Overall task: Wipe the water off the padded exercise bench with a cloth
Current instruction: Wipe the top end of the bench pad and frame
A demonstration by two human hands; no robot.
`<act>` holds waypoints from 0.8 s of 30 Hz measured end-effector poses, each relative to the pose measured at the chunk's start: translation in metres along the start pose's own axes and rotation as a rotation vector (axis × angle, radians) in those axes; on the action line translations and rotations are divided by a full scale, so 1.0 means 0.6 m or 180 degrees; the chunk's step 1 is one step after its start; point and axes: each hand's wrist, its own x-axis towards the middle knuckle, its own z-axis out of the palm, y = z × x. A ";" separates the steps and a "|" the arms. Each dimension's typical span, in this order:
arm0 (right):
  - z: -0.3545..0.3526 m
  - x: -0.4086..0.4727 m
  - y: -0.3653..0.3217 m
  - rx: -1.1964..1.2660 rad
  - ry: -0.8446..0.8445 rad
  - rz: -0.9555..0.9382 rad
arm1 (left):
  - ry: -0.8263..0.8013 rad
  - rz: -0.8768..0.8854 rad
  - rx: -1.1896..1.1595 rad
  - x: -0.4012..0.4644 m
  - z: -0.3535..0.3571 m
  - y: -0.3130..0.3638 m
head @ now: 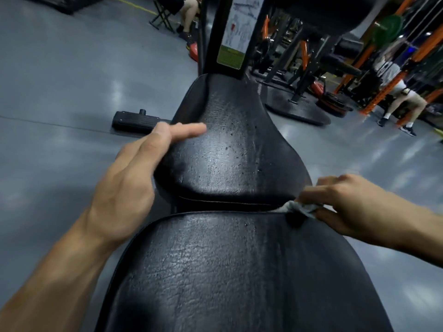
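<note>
Cloth [299,208] mostly hidden in right hand [354,204].

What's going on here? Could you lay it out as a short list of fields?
place: gym floor with racks and weight plates behind
bench: black padded bench, two pads with a gap between them
water: small droplets on the far pad
left hand: left hand rests open on the far pad's left edge
right hand: right hand pinches a pale cloth
cloth position: at the gap, on the bench's right edge
others: people seated in the background
</note>
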 end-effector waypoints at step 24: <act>0.110 -0.029 0.040 0.4012 0.1022 0.0863 | -0.0750 0.0216 0.2997 0.043 0.179 0.017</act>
